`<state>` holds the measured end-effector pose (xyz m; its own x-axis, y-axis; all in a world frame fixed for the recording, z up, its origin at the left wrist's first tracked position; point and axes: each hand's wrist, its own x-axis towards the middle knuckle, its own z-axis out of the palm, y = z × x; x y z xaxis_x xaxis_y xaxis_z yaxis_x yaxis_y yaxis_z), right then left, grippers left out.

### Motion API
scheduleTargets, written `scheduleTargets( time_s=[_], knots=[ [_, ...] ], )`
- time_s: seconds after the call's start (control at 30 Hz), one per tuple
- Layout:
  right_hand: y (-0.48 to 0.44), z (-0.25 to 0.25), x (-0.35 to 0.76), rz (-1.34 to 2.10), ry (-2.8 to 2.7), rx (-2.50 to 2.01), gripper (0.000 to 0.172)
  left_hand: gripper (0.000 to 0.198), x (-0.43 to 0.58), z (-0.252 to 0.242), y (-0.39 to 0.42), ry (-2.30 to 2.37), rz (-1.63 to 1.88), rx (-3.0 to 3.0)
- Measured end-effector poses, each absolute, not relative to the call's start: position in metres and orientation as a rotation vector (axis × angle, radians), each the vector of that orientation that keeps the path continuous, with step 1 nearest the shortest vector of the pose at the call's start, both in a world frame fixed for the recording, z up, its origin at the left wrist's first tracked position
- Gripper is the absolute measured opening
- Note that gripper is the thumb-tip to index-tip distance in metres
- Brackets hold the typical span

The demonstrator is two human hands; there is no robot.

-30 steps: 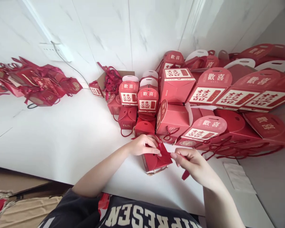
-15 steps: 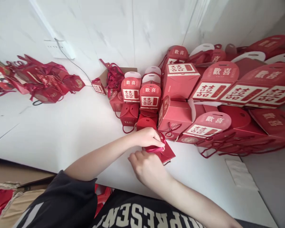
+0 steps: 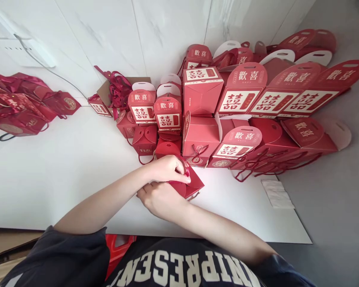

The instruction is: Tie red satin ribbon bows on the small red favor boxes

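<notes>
A small red gift box (image 3: 194, 184) sits on the white board (image 3: 77, 167) right in front of me. My left hand (image 3: 166, 168) is curled over its top, fingers pinched on the red ribbon and flaps. From the near side my right hand (image 3: 160, 199) presses against the box, fingers wrapped round its left face. Most of the box is hidden under both hands.
Stacked red gift boxes with white labels (image 3: 242, 99) fill the back right, against the marble wall. Smaller red boxes (image 3: 145, 139) stand just behind my hands. Ribbon-tied red bags (image 3: 20, 107) lie at the far left. A white tissue (image 3: 277, 194) lies at the right.
My right hand has let go of the ribbon end at the right and crossed to the box's near left side. The view has shifted to the right.
</notes>
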<state>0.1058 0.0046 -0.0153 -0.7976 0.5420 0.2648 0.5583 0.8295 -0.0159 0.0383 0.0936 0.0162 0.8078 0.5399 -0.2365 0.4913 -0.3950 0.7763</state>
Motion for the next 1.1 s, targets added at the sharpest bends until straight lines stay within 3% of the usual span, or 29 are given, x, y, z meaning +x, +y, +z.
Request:
scheduleTargets(
  time_s=[0.23,0.33,0.43,0.5,0.63,0.8,1.1],
  knots=[
    [0.006,0.021,0.168,0.56,-2.413,-0.558,0.019,0.021,0.037,0.023,0.098,0.66,0.033,2.222],
    [0.021,0.03,0.21,0.631,-2.148,-0.721,0.01,0.01,0.039,0.032,0.097,0.682,0.061,2.216],
    [0.038,0.026,0.235,0.762,-2.187,-0.8,0.007,0.015,0.041,0.038,0.092,0.678,0.139,2.213],
    [0.045,0.021,0.242,0.844,-2.219,-0.804,0.008,0.03,0.04,0.039,0.091,0.678,0.102,2.243],
    [0.046,0.017,0.244,0.881,-2.276,-0.837,0.016,0.044,0.038,0.043,0.091,0.711,-0.067,2.259],
    [0.046,0.019,0.243,0.942,-2.342,-0.792,0.015,0.036,0.039,0.056,0.092,0.683,-0.176,2.253],
    [0.045,0.021,0.24,1.298,-2.203,-1.013,0.043,0.022,0.045,0.069,0.094,0.793,-0.373,2.024]
  ],
)
